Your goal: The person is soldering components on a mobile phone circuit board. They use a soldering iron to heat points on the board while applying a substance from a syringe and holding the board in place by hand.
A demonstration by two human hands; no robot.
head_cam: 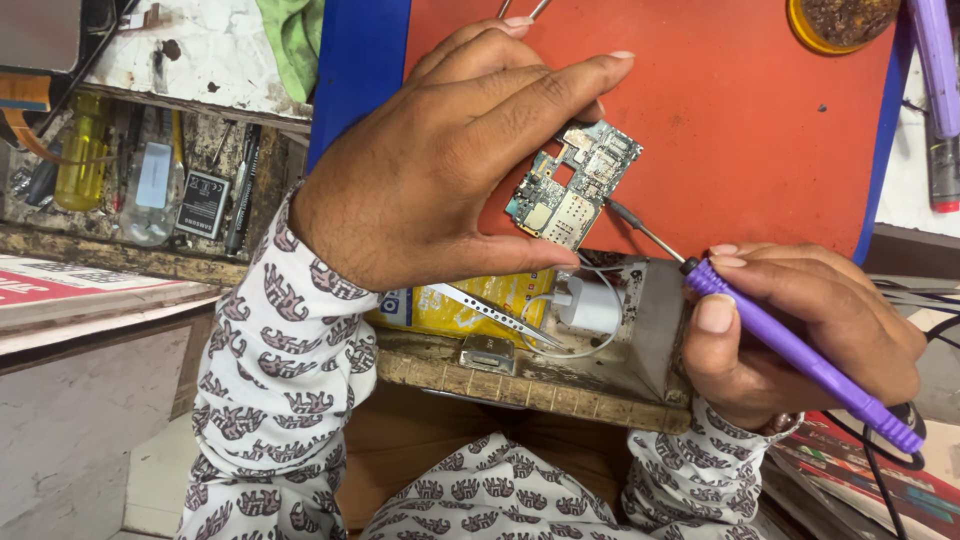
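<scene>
— Where are you working here?
— You're at a small electronics repair bench: an orange work mat (760, 120), a purple soldering iron (800, 350), a bare circuit board (575, 185), and a cluttered tool drawer (130, 180) beside you.

Left hand (440, 170) and right hand (800, 330): bare, no rings or gloves; nails short and pale. Both arms in long white sleeves (285, 370) printed all over with small grey-brown elephant motifs. Cuffs loose at the wrists. Same printed cloth shows at 6 o'clock.
</scene>
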